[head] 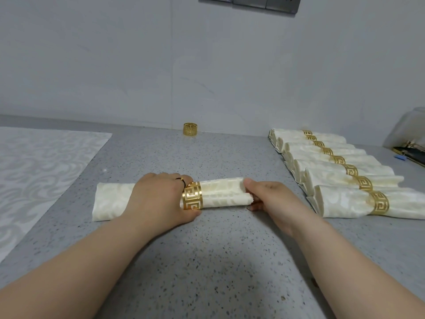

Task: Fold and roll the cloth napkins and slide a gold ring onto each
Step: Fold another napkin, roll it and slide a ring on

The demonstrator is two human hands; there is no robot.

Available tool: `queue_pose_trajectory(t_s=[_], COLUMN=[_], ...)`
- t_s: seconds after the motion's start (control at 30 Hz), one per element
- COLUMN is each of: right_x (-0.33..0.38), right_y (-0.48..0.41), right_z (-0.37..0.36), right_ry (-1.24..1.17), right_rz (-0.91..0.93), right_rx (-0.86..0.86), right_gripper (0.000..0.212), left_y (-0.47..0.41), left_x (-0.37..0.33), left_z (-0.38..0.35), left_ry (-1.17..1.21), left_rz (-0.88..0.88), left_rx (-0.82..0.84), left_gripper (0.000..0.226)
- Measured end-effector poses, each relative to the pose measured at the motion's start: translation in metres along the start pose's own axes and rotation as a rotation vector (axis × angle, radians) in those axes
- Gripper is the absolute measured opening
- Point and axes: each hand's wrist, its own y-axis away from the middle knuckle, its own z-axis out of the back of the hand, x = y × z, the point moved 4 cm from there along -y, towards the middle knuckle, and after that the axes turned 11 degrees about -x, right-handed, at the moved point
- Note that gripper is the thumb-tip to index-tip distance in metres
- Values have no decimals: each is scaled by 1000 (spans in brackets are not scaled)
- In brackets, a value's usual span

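A cream patterned rolled napkin (220,192) lies across the grey speckled counter (207,261) in front of me. A gold ring (192,196) with a cut-out key pattern sits around its middle. My left hand (158,199) wraps over the roll and grips the ring from the left. My right hand (271,199) pinches the roll's right end between thumb and fingers. One spare gold ring (190,129) stands alone near the back wall.
Several finished napkin rolls with gold rings (340,171) lie in a row at the right. A flat unfolded napkin (39,171) covers the counter at the left. A clear bag and a dark gold-edged object (411,153) sit at the far right.
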Motion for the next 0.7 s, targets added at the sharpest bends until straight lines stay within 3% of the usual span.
queue_pose_trajectory(t_s=[0.13,0.33,0.53,0.7], right_x=[-2,0,-2,-4], right_y=[6,3,-2,-5], right_z=[-5,-6,2,6], right_ry=[11,-307,-331,-296], right_rz=[16,-139,-162,-159], right_rx=[6,69,4,-54], right_gripper=[23,17,18,16], left_y=[-2,-1,1,-1], left_x=[-8,-9,5,8], left_z=[-1,0,-6,-6], left_ry=[-37,-22,-69,-70], left_rz=[-90,-69,33,61], left_rx=[-26,-29,148,195], left_gripper=[30,36,39,38])
